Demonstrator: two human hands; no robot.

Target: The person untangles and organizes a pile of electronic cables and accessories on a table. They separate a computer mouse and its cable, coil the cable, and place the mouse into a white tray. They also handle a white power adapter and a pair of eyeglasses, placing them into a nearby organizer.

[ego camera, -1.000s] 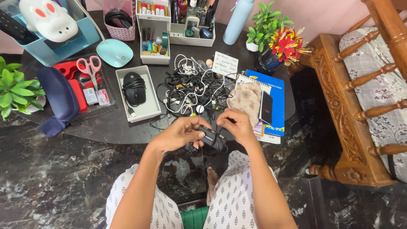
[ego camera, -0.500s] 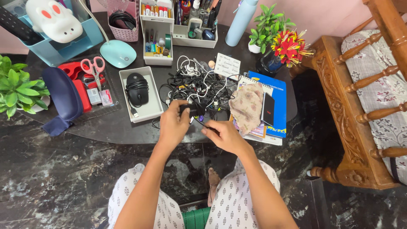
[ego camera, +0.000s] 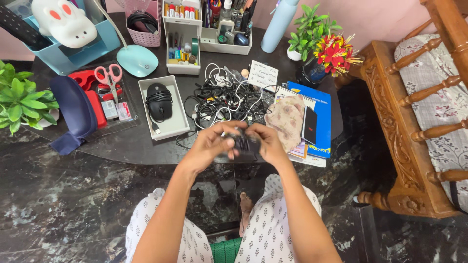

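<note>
At the far left a green potted plant [ego camera: 22, 100] is cut off by the frame edge, and beside it a dark blue pouch [ego camera: 73, 109] lies on the dark desk [ego camera: 131, 146]. Next come pink-handled scissors [ego camera: 108, 78] over a red holder, with small flat white and pink packets [ego camera: 116, 111] just below them. A white tray [ego camera: 168, 129] holds a black mouse [ego camera: 160, 101] with its cord wrapped round it. Behind it stands a white organiser [ego camera: 183, 48] with small tubes whose labels are too small to tell.

In the middle, a tangle of black and white cables [ego camera: 226, 100] lies on the desk. Just in front of it, above the desk's near edge, the left hand [ego camera: 210, 146] and right hand [ego camera: 265, 143] both close their grip on a small black device [ego camera: 242, 143]. Motion blur and the fingers hide most of it; its long axis seems to run left to right, though which end is which cannot be told.

Further right, a white handwritten card [ego camera: 263, 74] leans by the cables, a patterned cloth [ego camera: 285, 119] and a black phone [ego camera: 309, 124] lie on a blue notebook [ego camera: 321, 104], and red flowers [ego camera: 334, 51] stand near a carved wooden chair [ego camera: 404, 122].
</note>
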